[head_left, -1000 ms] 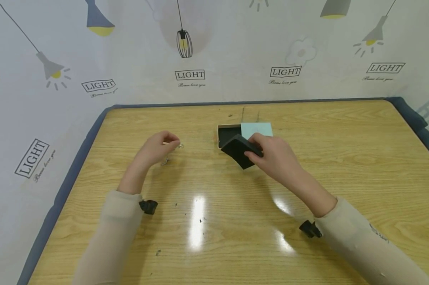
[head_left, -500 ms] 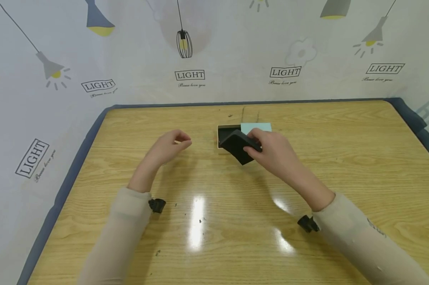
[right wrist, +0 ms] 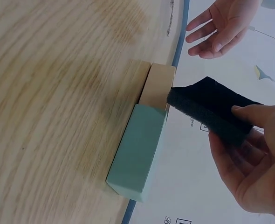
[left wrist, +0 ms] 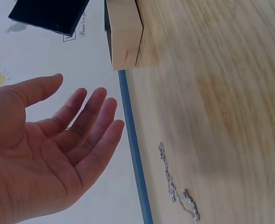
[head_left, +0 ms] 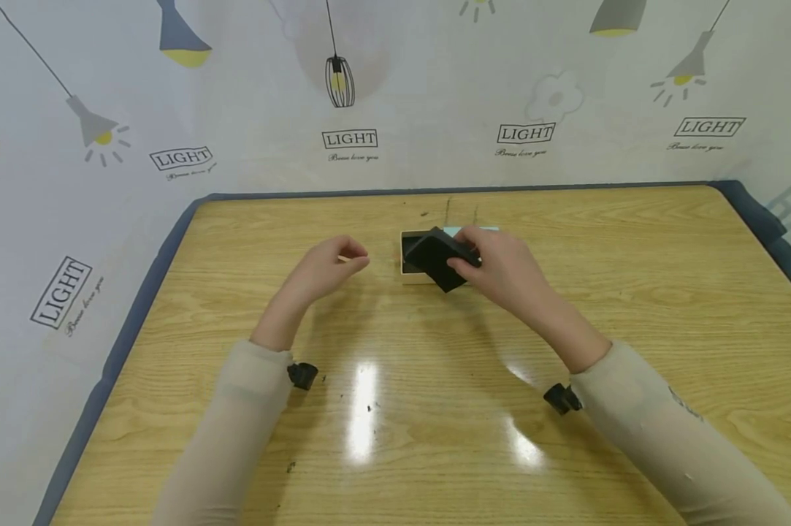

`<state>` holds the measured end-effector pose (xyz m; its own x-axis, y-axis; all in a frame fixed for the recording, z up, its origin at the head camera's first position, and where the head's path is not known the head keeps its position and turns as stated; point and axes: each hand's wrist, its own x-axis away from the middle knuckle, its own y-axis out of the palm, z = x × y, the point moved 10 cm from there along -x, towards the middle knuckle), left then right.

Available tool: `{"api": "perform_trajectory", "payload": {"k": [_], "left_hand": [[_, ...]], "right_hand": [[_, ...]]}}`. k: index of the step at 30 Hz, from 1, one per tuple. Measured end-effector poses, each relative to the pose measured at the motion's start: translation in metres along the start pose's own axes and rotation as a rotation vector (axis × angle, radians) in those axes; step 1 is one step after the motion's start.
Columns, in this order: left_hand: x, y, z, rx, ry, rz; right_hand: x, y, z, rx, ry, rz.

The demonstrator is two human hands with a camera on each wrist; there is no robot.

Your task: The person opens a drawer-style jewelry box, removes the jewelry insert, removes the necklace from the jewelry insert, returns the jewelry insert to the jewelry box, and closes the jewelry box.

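Observation:
My right hand pinches a black foam pad between thumb and fingers. The pad is held tilted over a small drawer-style box, whose cream inner tray is partly pulled out of its mint-green sleeve. A dark lining shows inside the tray in the head view. To the left of the box, my left hand hovers above the table with loosely bent fingers and holds nothing. In the left wrist view a thin silver chain lies on the table by that hand; the head view hides it.
The wooden table carries small dark marks and bright reflections. Its far edge meets a wall covering printed with lamps and lettering. A black wrist camera sits at the left cuff and another camera at the right cuff.
My left hand has moved right toward the box, away from where bits of the chain showed. My right hand has carried the foam pad slightly farther back over the tray.

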<state>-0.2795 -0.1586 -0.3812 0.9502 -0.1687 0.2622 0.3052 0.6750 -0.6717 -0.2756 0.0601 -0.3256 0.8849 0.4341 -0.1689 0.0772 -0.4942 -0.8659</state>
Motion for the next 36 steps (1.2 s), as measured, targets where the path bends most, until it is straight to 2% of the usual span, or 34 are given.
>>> {"api": "perform_trajectory", "payload": {"k": [14,25,36], "left_hand": [[-0.005,0.006,0.008,0.006,0.02,-0.003],[-0.007,0.009,0.011,0.012,0.021,-0.007],[-0.013,0.015,0.006,0.012,0.012,-0.011]], "right_hand": [[-0.024,0.006,0.014,-0.067,0.049,-0.043],[-0.049,0.01,0.015,-0.13,0.027,-0.085],[-0.065,0.026,0.019,-0.15,0.017,-0.176]]}}
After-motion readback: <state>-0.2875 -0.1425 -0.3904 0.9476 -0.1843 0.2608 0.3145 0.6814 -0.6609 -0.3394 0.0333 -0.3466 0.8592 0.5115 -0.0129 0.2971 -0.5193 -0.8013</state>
